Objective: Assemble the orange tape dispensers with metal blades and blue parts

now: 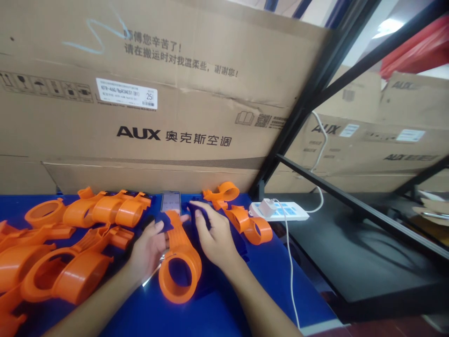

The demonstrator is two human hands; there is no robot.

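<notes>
An orange plastic part (179,262), a ring with a long stem, lies on the blue table (273,276) between my hands. My left hand (149,248) rests against the part's left side, fingers spread and touching the stem. My right hand (213,234) is on its right side, fingers curled over a small dark blue piece (198,210) by the stem's far end. Whether that hand grips the piece or only presses on it is unclear.
Several more orange ring parts (70,267) are heaped at the left, others (245,222) lie at the right. A phone (170,201) lies behind the hands. A white power strip (280,210) with a charger and cable sits on a black shelf. Large cardboard boxes (157,93) stand behind.
</notes>
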